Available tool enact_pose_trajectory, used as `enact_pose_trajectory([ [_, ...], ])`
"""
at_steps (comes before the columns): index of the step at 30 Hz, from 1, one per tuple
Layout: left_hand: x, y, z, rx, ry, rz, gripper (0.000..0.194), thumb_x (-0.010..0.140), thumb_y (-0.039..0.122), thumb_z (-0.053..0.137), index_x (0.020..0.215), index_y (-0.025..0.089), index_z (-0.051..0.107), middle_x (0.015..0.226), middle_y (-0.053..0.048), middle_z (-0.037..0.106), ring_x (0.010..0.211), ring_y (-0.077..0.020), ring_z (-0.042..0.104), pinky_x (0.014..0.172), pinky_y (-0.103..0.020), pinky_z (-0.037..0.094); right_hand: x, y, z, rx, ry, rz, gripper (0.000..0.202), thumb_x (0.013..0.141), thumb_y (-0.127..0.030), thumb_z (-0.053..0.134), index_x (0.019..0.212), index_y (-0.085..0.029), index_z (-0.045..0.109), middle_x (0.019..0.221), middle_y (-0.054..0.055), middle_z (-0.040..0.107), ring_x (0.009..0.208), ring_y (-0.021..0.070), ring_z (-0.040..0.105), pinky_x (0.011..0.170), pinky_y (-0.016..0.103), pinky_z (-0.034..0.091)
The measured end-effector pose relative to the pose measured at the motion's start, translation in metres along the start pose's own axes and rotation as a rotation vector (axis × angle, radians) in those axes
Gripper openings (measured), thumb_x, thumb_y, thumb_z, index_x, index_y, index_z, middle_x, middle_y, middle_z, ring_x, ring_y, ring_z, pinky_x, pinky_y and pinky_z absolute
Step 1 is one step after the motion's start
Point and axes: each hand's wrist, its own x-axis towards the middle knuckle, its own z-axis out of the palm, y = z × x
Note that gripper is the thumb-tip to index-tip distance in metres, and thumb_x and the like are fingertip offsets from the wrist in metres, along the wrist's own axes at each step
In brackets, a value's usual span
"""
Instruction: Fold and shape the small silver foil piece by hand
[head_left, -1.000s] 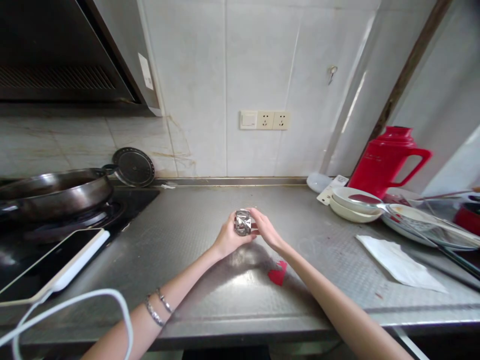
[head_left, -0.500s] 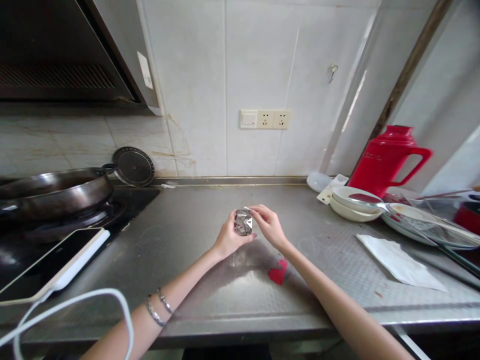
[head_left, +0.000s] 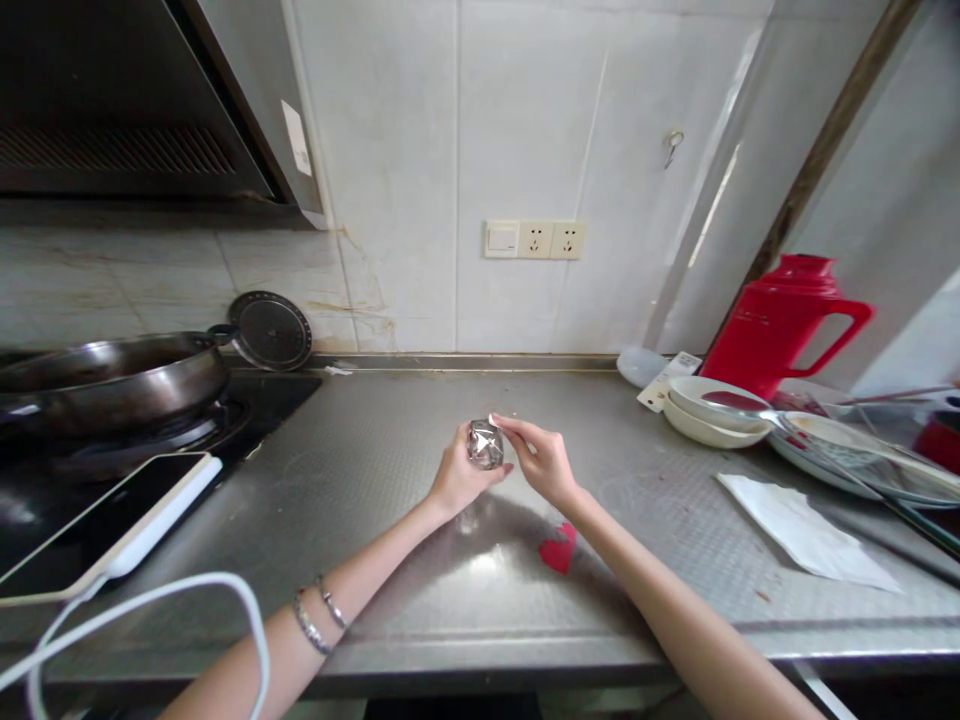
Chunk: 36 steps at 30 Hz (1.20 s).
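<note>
My left hand (head_left: 457,475) is wrapped round a small shiny faceted glass (head_left: 486,445), grey and clear, with bright reflections across its face. It is held above the steel counter (head_left: 397,440). At the glass's upper right edge, the fingers of my right hand (head_left: 544,460) are pinched together on a small white piece (head_left: 493,420), too small to name. Below the hands, a red heart-shaped piece (head_left: 558,549) lies on the counter, close to my right forearm.
On the left, a wok (head_left: 112,385) sits on the stove beside a phone (head_left: 97,530) with a white cable (head_left: 150,620). To the right are a red thermos (head_left: 780,325), stacked bowls (head_left: 712,415), plates (head_left: 832,460) and a folded white tissue (head_left: 802,530).
The glass has turned slightly in my left hand, so its reflections differ. My right fingers have shifted a little along its upper edge. The whole view has moved slightly.
</note>
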Motion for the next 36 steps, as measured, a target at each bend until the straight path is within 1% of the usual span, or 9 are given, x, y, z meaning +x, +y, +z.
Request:
enact_pose_trajectory([
  [5, 0.006, -0.009, 0.000, -0.037, 0.026, 0.025, 0.061, 0.059, 0.029, 0.079, 0.111, 0.017, 0.049, 0.103, -0.008, 0.066, 0.091, -0.0204, 0.063, 0.079, -0.031, 0.049, 0.000, -0.012, 0.000, 0.034, -0.059, -0.108, 0.026, 0.091, -0.020, 0.047, 0.103, -0.026, 0.069, 0.105, 0.002, 0.072, 0.101, 0.0187, 0.067, 0.099, 0.035, 0.048],
  [7, 0.008, -0.011, 0.000, -0.050, 0.025, 0.030, 0.059, 0.060, 0.029, 0.079, 0.110, 0.018, 0.050, 0.105, -0.007, 0.066, 0.093, -0.0205, 0.063, 0.080, -0.031, 0.048, 0.001, -0.014, 0.000, 0.044, -0.040, -0.043, 0.024, 0.090, -0.022, 0.049, 0.099, -0.025, 0.071, 0.100, 0.002, 0.073, 0.098, 0.0197, 0.068, 0.091, 0.033, 0.052],
  [10, 0.008, -0.011, -0.001, -0.041, 0.028, -0.004, 0.063, 0.058, 0.032, 0.080, 0.111, 0.017, 0.048, 0.097, -0.006, 0.066, 0.085, -0.0193, 0.064, 0.077, -0.031, 0.049, 0.003, -0.009, -0.002, 0.040, 0.117, 0.131, 0.021, 0.089, -0.028, 0.053, 0.093, -0.021, 0.072, 0.090, 0.004, 0.075, 0.083, 0.0203, 0.070, 0.074, 0.029, 0.055],
  [13, 0.005, -0.009, 0.000, -0.055, -0.030, 0.030, 0.069, 0.058, 0.032, 0.080, 0.115, 0.016, 0.045, 0.093, -0.005, 0.065, 0.080, -0.0172, 0.063, 0.075, -0.028, 0.049, 0.005, 0.001, -0.002, 0.037, 0.225, 0.227, 0.023, 0.088, -0.033, 0.054, 0.092, -0.019, 0.072, 0.088, 0.006, 0.074, 0.077, 0.0196, 0.069, 0.068, 0.028, 0.053],
  [17, 0.000, -0.004, 0.001, -0.029, -0.079, 0.095, 0.072, 0.057, 0.031, 0.080, 0.119, 0.018, 0.044, 0.096, -0.004, 0.065, 0.081, -0.0161, 0.062, 0.073, -0.026, 0.048, 0.004, 0.009, 0.000, 0.092, 0.083, 0.219, 0.023, 0.088, -0.032, 0.053, 0.095, -0.020, 0.072, 0.093, 0.005, 0.074, 0.082, 0.0197, 0.069, 0.073, 0.028, 0.053],
  [20, -0.002, 0.001, 0.001, -0.021, -0.071, 0.101, 0.071, 0.058, 0.030, 0.079, 0.118, 0.018, 0.044, 0.096, -0.004, 0.065, 0.080, -0.0157, 0.062, 0.072, -0.025, 0.048, 0.002, 0.007, 0.000, 0.118, -0.004, 0.191, 0.024, 0.090, -0.030, 0.051, 0.099, -0.022, 0.071, 0.098, 0.005, 0.073, 0.087, 0.0199, 0.068, 0.077, 0.029, 0.053],
  [27, -0.002, 0.005, 0.001, -0.022, -0.045, 0.059, 0.069, 0.058, 0.032, 0.079, 0.115, 0.017, 0.044, 0.092, -0.004, 0.065, 0.079, -0.0167, 0.063, 0.070, -0.026, 0.049, 0.000, -0.002, -0.002, 0.021, -0.008, 0.065, 0.026, 0.091, -0.027, 0.047, 0.106, -0.023, 0.068, 0.101, 0.005, 0.073, 0.092, 0.0195, 0.069, 0.078, 0.028, 0.054],
  [32, 0.000, 0.000, 0.002, -0.009, 0.008, 0.037, 0.068, 0.057, 0.032, 0.080, 0.114, 0.016, 0.045, 0.096, -0.006, 0.066, 0.083, -0.0192, 0.063, 0.074, -0.030, 0.049, 0.000, -0.005, -0.003, 0.013, -0.013, -0.011, 0.027, 0.091, -0.024, 0.047, 0.108, -0.025, 0.068, 0.106, 0.004, 0.072, 0.094, 0.0189, 0.069, 0.080, 0.028, 0.055],
  [36, 0.003, -0.007, 0.002, -0.006, 0.023, 0.038, 0.069, 0.057, 0.032, 0.080, 0.114, 0.017, 0.045, 0.099, -0.006, 0.065, 0.086, -0.0202, 0.063, 0.078, -0.032, 0.049, 0.004, -0.011, -0.011, 0.041, -0.068, -0.062, 0.026, 0.091, -0.023, 0.047, 0.105, -0.025, 0.069, 0.104, 0.004, 0.072, 0.094, 0.0186, 0.069, 0.081, 0.027, 0.055],
])
